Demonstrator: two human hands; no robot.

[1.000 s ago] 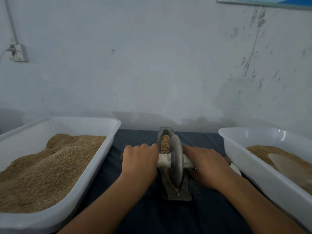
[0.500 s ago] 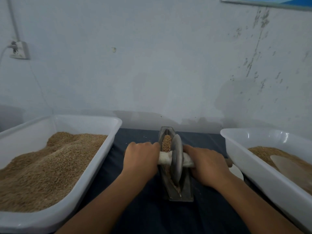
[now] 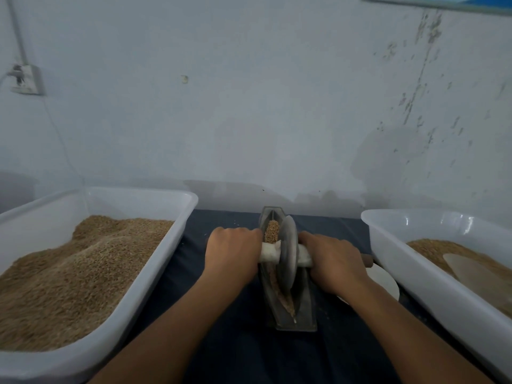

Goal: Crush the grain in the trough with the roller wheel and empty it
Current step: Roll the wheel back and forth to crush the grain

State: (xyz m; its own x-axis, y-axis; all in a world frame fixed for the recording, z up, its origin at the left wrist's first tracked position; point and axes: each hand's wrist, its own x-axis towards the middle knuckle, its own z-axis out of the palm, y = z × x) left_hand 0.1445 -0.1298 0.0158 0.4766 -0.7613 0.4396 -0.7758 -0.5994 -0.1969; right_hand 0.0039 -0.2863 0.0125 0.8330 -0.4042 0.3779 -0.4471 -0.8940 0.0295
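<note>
Both hands grip the axle (image 3: pixel 277 252) of the wheel (image 3: pixel 288 250), one on each side of the disc. On the near side of the disc the left hand (image 3: pixel 232 256) curls over the cloth-wrapped axle, knuckles up, fingers wrapped round it. Opposite, the right hand (image 3: pixel 333 261) closes round the other end in the same way; a bare brown tip of the axle shows just beyond it.

Upright on its edge, the wheel stands in the trough (image 3: pixel 288 306), about midway along its length, between the two hands. This narrow metal trough runs away from the person along the middle of the table. Whole grain (image 3: pixel 272 231) fills the far end of the trough, just beyond the wheel and beside the left fingers. Finer, flatter grain lies in the near end, down toward the pointed tip.

Under the trough lies a dark cloth (image 3: pixel 221 342), with a few specks scattered near its far edge. Left of the trough, well apart from the left hand, stands a white tub (image 3: pixel 177 234) heaped with grain. To the right stands a second tub (image 3: pixel 393 253) holding less grain, with a pale scoop-like shape (image 3: pixel 476 275) lying in it. A white plate (image 3: pixel 385 284) lies on the cloth between the right wrist and that tub, partly hidden by the arm. Behind everything rises a pale blue wall (image 3: pixel 249 106), scuffed on the right, with a socket (image 3: pixel 25 79) at the left.
</note>
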